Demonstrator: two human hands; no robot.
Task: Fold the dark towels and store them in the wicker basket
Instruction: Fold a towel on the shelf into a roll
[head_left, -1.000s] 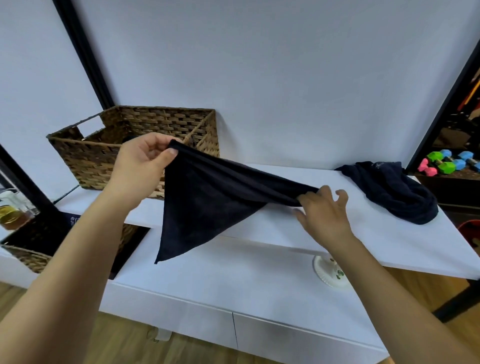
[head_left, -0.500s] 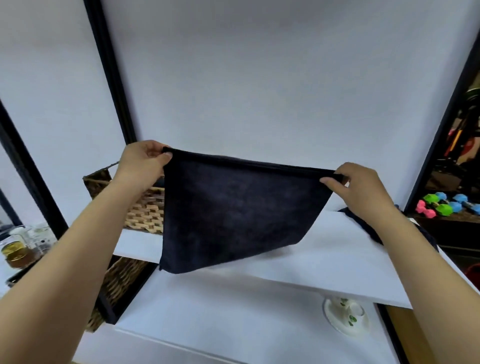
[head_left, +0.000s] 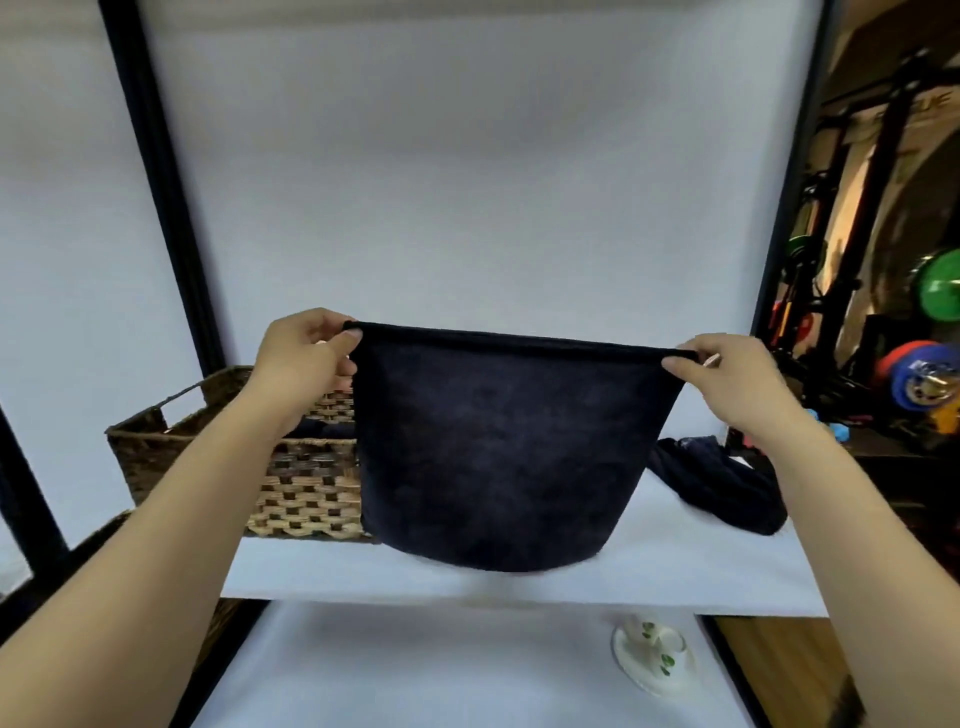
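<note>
At the far left the wicker basket (head_left: 291, 483) sits on the white upper shelf (head_left: 675, 571), its open top toward me; something dark lies inside it, though I cannot tell what. My left forearm crosses in front of the basket, and my left hand (head_left: 306, 353) is raised above its right end. I pinch the top left corner of a dark towel (head_left: 509, 447) between my thumb and curled fingers.

The towel hangs flat in the air between my two hands, its top edge stretched almost level and its body spread toward me. Its lower hem curves just above the shelf's front part, covering the right end of the basket from my view. I cannot tell whether the hem touches the shelf.

My right hand (head_left: 727, 379) pinches the top right corner of the same towel, thumb and forefinger closed on the hem, the other fingers curled behind.

Below and behind my right forearm a second dark towel (head_left: 711, 488) lies crumpled in a heap on the shelf, well apart from the basket. On the lower white surface (head_left: 415, 670), beneath the shelf's edge, stands a small white dish with green marks (head_left: 652, 657). At the far right, past a black frame post (head_left: 789, 171), coloured weights (head_left: 919, 374) sit in a dim room.
</note>
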